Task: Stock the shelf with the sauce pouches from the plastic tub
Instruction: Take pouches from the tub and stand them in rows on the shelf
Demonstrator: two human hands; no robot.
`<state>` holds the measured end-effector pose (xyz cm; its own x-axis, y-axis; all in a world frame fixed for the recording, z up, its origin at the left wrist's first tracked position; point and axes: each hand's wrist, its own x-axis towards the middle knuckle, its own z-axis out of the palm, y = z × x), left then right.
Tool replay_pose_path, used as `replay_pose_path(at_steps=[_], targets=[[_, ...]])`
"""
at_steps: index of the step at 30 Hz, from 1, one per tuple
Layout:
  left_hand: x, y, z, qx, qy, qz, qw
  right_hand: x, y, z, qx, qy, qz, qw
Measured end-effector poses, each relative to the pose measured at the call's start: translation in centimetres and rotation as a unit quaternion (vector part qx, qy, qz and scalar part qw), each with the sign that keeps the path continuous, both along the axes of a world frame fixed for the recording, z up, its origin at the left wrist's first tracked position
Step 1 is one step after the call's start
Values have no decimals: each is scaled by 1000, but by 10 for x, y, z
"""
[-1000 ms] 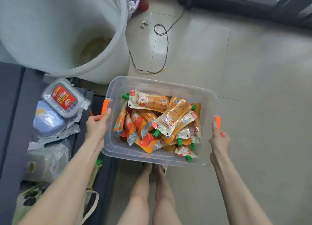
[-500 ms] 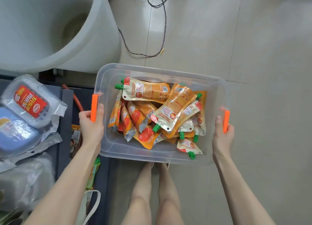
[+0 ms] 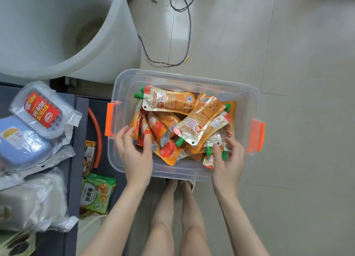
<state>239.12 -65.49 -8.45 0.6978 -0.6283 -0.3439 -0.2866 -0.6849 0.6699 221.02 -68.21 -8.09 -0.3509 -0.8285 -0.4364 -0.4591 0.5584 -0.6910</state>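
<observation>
Two bare legs (image 3: 163, 213) stand on a beige tiled floor (image 3: 297, 121). Just ahead, the plastic tub (image 3: 247, 94) rests on that floor, with two orange latches (image 3: 109, 119), one at each end. Both hands are inside it. The left hand (image 3: 134, 156) spreads its fingers over the sauce pouches (image 3: 201, 117) at the left end, and the right hand (image 3: 228, 159) bends loosely over green-capped ones; whether either grips a pouch I cannot tell. The orange pouches lie heaped, at least five green caps showing, their print too small to read. To the left a dark grey shelf (image 3: 74, 121) carries three wrapped boxes (image 3: 19, 140), one bearing a red label (image 3: 41, 111) with white Chinese characters, and one green packet (image 3: 98, 196) lower down. Beyond are one white barrel (image 3: 124, 44) and one looped cord (image 3: 189, 34).
</observation>
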Motion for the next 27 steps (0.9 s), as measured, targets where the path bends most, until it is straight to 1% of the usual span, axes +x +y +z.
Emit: replay_pose_path(at_steps=[2,4,6,8,11,14,17,21,25,27], targets=[[-4,-18,-9,9,52,13,999,13,-11,-8,63,-90,-27,994],[-3,-39,-22,41,90,32,995,22,-24,-23,114,-118,-39,986],[-1,-58,-38,54,145,69,986,29,-36,-39,140,-120,-43,982],[1,-74,-51,51,187,111,975,34,-45,-52,153,-102,-54,981],[6,-91,-68,43,198,169,965,42,-55,-66,178,-76,-86,977],[9,-98,-79,29,230,219,948,47,-61,-75,205,-71,-86,972],[10,-98,-79,13,232,207,950,45,-61,-73,199,-111,-95,969],[9,-91,-56,-51,225,151,961,33,-54,-57,156,-158,-92,971],[15,-68,-16,-98,238,124,958,12,-37,-21,134,-131,-23,982],[19,-48,13,-115,242,128,955,2,-23,6,126,-158,3,979]])
